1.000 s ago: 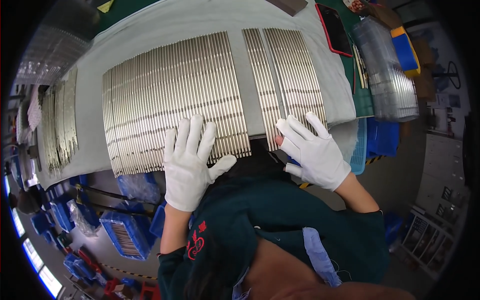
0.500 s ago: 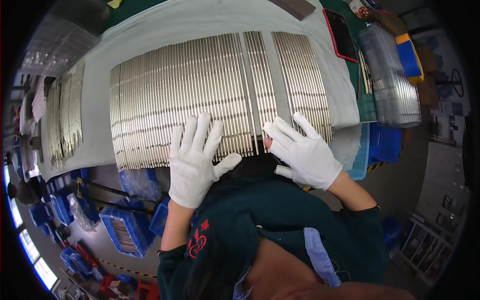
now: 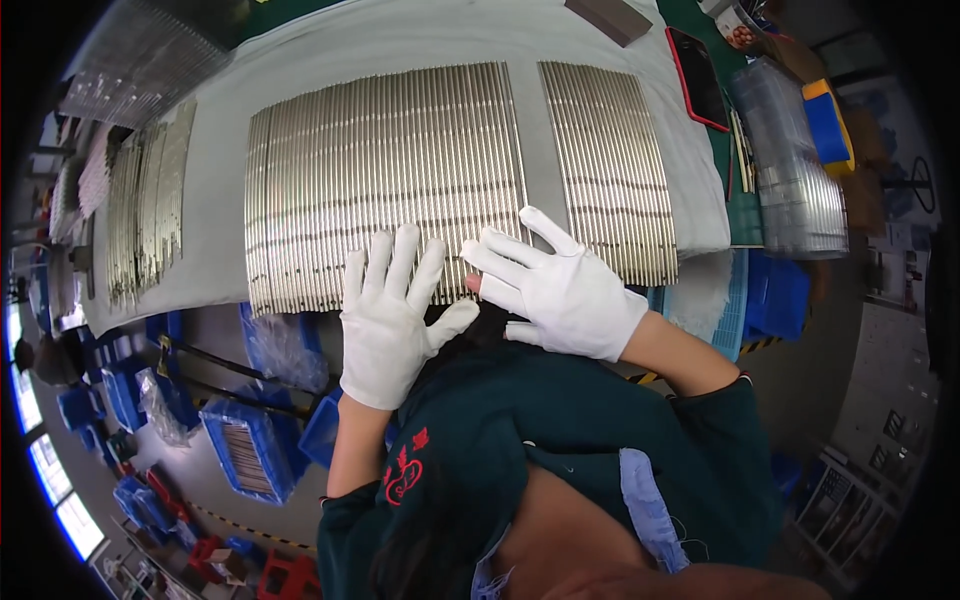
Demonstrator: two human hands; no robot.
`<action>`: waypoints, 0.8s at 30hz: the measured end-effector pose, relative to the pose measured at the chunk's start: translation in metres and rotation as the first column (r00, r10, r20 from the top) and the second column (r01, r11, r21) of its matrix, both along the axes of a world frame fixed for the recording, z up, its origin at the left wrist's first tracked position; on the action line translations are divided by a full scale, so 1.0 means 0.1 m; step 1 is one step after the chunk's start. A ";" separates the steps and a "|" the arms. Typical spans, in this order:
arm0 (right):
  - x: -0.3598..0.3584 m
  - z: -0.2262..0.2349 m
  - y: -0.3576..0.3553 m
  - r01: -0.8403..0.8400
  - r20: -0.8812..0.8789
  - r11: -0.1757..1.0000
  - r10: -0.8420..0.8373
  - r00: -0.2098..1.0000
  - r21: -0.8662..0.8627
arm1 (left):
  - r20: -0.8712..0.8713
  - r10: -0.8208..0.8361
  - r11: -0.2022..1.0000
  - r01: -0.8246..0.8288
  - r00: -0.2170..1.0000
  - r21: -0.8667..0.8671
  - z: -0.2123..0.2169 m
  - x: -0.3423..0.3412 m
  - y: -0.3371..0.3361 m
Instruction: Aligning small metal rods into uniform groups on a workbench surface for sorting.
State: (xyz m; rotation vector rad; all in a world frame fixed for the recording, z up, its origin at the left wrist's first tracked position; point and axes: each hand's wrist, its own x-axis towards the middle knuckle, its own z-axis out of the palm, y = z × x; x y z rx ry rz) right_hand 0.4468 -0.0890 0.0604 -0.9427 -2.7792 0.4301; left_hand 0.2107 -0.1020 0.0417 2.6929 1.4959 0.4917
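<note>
Thin silvery metal rods lie side by side in a wide left group (image 3: 385,160) and a narrower right group (image 3: 610,165). Pale cloth shows in the gap between them. My left hand (image 3: 385,330), in a white glove, is spread over the near ends of the wide group, fingers pointing away from me. Over that group's near right corner, my right hand (image 3: 560,290) stretches out its fingers, also white-gloved. One bare fingertip sticks out of the right glove. Neither hand grips anything; rods under the fingers are partly hidden.
More rods (image 3: 150,210) lie at the cloth's left side. A red-edged phone (image 3: 698,80), a dark block (image 3: 608,20) and clear plastic trays (image 3: 790,170) sit at the far right. Blue crates (image 3: 250,450) stand on the floor at lower left.
The narrow middle strip of rods now lies against the right group, leaving a single gap. My right hand has moved left, closer to my left hand. The whole view has shifted slightly.
</note>
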 end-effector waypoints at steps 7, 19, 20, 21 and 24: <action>0.21 0.00 -0.10 0.066 0.098 0.998 -0.064 0.993 -0.019 | -0.015 0.023 1.000 -0.023 1.000 -0.003 -0.03 -0.07 -0.05; 0.24 0.07 -0.10 0.080 0.132 0.997 -0.081 0.988 0.010 | 0.002 0.022 1.000 -0.022 1.000 0.010 -0.01 -0.05 -0.03; 0.18 0.05 -0.07 0.062 0.112 0.998 -0.063 0.992 0.017 | 0.002 0.024 0.999 -0.024 1.000 0.023 -0.02 -0.05 -0.03; 0.12 0.05 -0.05 0.051 0.110 0.999 -0.050 0.993 -0.006 | 0.008 0.026 0.999 -0.026 1.000 -0.019 -0.01 -0.05 -0.04; 0.01 0.02 -0.02 0.033 0.092 0.999 -0.030 0.995 -0.034 | 0.024 0.033 0.998 -0.031 0.999 -0.063 0.00 -0.05 -0.05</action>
